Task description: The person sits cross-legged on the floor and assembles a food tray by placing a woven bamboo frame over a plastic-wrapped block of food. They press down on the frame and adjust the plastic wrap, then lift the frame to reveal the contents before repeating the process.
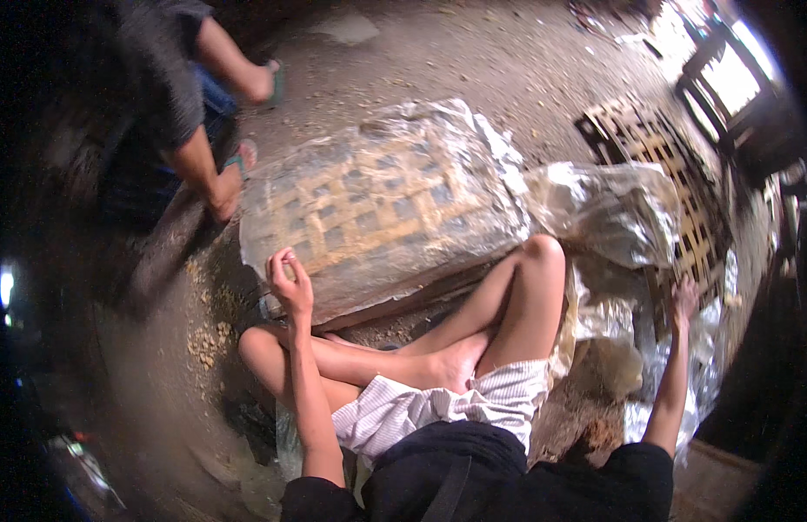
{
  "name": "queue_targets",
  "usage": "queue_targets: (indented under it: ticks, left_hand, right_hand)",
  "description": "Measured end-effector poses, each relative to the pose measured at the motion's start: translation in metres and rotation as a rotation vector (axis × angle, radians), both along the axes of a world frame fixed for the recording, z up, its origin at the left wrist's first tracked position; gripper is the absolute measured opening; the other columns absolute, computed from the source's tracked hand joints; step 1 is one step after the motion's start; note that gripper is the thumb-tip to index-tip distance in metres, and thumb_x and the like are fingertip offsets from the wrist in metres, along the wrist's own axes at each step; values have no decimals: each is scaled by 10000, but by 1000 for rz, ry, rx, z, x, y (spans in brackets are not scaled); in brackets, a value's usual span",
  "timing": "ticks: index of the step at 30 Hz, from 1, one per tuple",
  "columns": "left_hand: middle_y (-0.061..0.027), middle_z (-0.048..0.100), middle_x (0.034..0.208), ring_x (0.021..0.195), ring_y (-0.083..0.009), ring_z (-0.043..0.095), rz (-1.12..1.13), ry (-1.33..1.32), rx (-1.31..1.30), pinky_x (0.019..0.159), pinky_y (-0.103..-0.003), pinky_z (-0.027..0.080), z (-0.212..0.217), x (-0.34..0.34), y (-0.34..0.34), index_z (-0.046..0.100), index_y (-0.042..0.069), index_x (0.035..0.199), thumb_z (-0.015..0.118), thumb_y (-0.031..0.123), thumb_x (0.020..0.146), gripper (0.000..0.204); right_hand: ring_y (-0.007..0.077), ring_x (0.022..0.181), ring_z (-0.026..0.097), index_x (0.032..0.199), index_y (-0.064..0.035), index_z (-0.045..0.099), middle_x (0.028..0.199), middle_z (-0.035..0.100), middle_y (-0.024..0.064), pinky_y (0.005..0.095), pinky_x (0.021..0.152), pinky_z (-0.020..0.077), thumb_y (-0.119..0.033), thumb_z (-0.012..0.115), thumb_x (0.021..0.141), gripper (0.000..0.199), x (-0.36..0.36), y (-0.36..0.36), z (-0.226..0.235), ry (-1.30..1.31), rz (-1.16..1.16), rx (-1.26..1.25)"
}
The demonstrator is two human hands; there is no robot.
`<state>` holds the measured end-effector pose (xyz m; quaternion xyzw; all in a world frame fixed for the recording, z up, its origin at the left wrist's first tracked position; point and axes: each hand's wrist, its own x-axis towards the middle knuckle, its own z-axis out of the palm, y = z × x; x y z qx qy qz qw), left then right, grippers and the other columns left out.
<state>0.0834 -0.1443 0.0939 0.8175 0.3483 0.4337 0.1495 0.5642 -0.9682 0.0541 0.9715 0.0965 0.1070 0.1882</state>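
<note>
The left hand (290, 280), fingers loosely curled, is over the near-left corner of the plastic-covered lattice panel (377, 209); I cannot tell whether it pinches anything. Well right of that panel, the right hand (684, 300) is at a bare woven rack's (695, 200) near end, grip unclear.

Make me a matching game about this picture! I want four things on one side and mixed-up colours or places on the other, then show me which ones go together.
Things
1. Left hand
2. Right hand
3. Striped shorts
4. Other person's sandal

Colours and places
A. At the near end of the woven panel on the right
B. Green
C. White with thin darker lines
D. By the near left part of the big plastic sheet

Right pairs: 1-D, 2-A, 3-C, 4-B
</note>
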Motion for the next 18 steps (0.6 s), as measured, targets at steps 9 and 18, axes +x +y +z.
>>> queue_targets:
  ticks: [9,18]
  left_hand:
    - [-152,651,981,933,-338,624,29,13,-27,847,-444,486,8,7,-10,676,18,1063,587,87,1012,124]
    - [-176,658,1056,1002,-368,620,-12,-31,-3,897,-459,484,-12,0,9,662,6,1118,551,66,1025,156]
  right_hand:
    - [448,947,699,1118,7,693,978,711,280,499,917,546,-353,565,988,403,-5,2,128,-54,84,256]
    - [442,933,700,1120,-6,695,965,710,275,500,907,549,-410,558,989,446,5,13,248,-213,15,308]
